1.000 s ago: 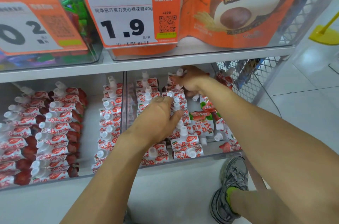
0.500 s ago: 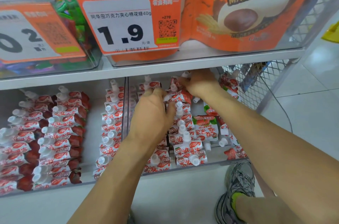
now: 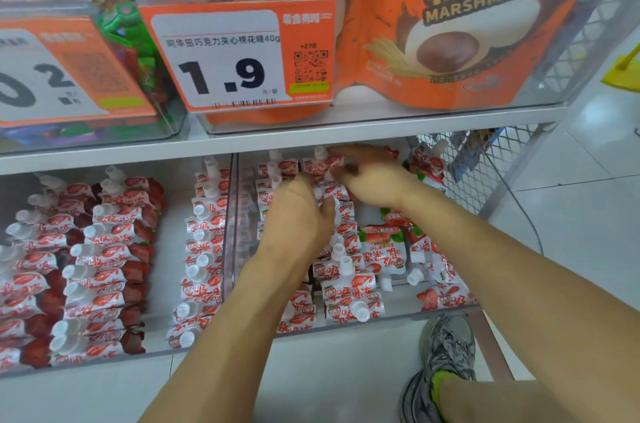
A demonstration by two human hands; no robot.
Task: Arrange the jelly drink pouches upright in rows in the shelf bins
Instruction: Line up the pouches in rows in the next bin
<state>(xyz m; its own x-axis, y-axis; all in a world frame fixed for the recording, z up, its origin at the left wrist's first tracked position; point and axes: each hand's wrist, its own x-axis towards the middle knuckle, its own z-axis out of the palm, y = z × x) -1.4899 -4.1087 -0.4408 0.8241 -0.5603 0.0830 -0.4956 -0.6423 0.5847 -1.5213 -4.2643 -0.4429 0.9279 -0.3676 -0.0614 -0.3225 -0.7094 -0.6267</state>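
Observation:
Red-and-white jelly drink pouches with white caps fill two clear bins on the lower shelf. In the right bin (image 3: 391, 313) two rows (image 3: 346, 284) stand upright at its left, while other pouches (image 3: 382, 249) lie flat and jumbled at its right. My left hand (image 3: 298, 215) rests over the left rows, thumb against a pouch; its fingertips are hidden behind the back of the hand. My right hand (image 3: 370, 177) reaches to the bin's back and pinches a pouch (image 3: 320, 164) in the back row. The left bin (image 3: 162, 348) holds tidy rows (image 3: 100, 270).
The shelf above (image 3: 311, 137) hangs low over both hands and carries clear bins of orange marshmallow bags (image 3: 450, 42) with a 1.9 price tag (image 3: 225, 59). A wire mesh panel (image 3: 485, 177) closes the right side. My grey shoe (image 3: 446, 346) stands on the tiled floor below.
Both hands have moved deeper toward the back of the right bin. The left hand slid forward along the left rows, and the right hand's fingers now stretch left onto a back-row pouch.

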